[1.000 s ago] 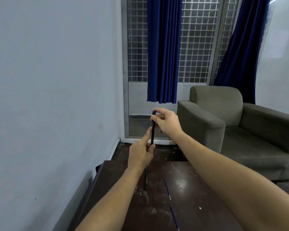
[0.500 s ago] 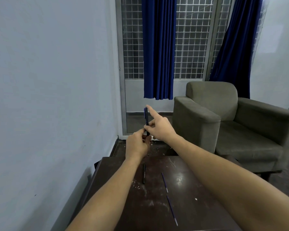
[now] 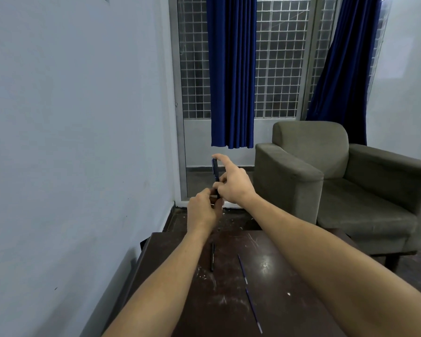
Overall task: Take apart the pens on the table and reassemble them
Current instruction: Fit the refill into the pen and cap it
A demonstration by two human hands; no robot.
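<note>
Both arms reach forward over the dark table (image 3: 289, 312), hands raised past its far edge. Left hand (image 3: 203, 210) is curled closed around the lower end of a dark blue pen (image 3: 215, 173) held upright — fingers wrapped, the bottom of the pen hidden inside the fist. Right hand (image 3: 233, 183) pinches the pen's middle just above the left hand, thumb and lower fingers closed on the barrel, while the index finger is stretched out with its tip touching the top of the pen. The two hands touch or nearly touch each other; cannot tell which. On the table below: a black pen barrel (image 3: 212, 257) lying lengthwise near the left forearm, and two thin blue refills to its right — one nearer the far edge (image 3: 242, 268), the other (image 3: 253, 311) closer to the camera, roughly end to end, apart from the barrel. The tabletop is scratched with whitish scuffs and a glare spot. Behind: grey armchair (image 3: 338, 181) to the right, blue curtains (image 3: 232, 71) over a grilled window (image 3: 277, 57), pale wall (image 3: 71, 117) on the left.
</note>
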